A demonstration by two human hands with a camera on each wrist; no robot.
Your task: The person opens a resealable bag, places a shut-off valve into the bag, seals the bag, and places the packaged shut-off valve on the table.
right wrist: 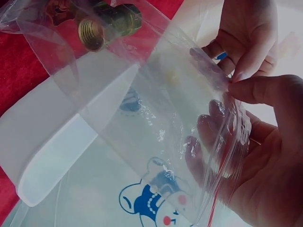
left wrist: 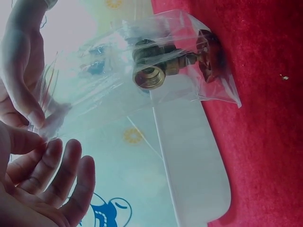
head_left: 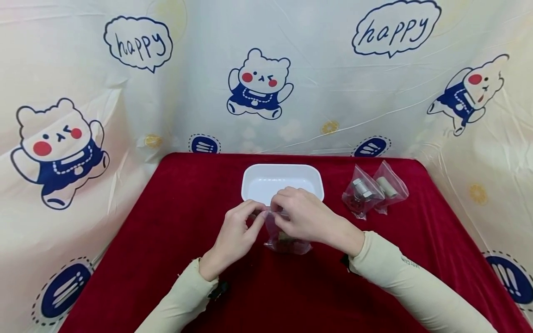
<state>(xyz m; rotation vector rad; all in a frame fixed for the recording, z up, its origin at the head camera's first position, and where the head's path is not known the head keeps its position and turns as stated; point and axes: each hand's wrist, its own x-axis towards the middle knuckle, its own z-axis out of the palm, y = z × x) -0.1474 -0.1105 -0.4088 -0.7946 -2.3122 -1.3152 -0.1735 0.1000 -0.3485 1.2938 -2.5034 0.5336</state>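
A clear zip bag (head_left: 289, 247) hangs upright between both hands, near the front of the white tray. Inside it lies a brass valve (left wrist: 163, 61) with a threaded opening and a dark red round handle (left wrist: 209, 56), at the bag's bottom. My left hand (head_left: 236, 231) pinches the bag's top edge between thumb and index finger; its other fingers are loosely bent. Close beside it, my right hand (head_left: 306, 216) pinches the same edge, thumb in front and fingers seen through the plastic. A red zip line (right wrist: 221, 163) runs along the bag's mouth.
Behind the hands stands a white rectangular tray (head_left: 283, 170). To the right lie two more clear bags, one with a silver hex-ended metal piece (head_left: 361, 188), the other with a beige cylinder (head_left: 387, 187). Red cloth (head_left: 187, 199) covers the table; a printed curtain (head_left: 325, 88) surrounds it.
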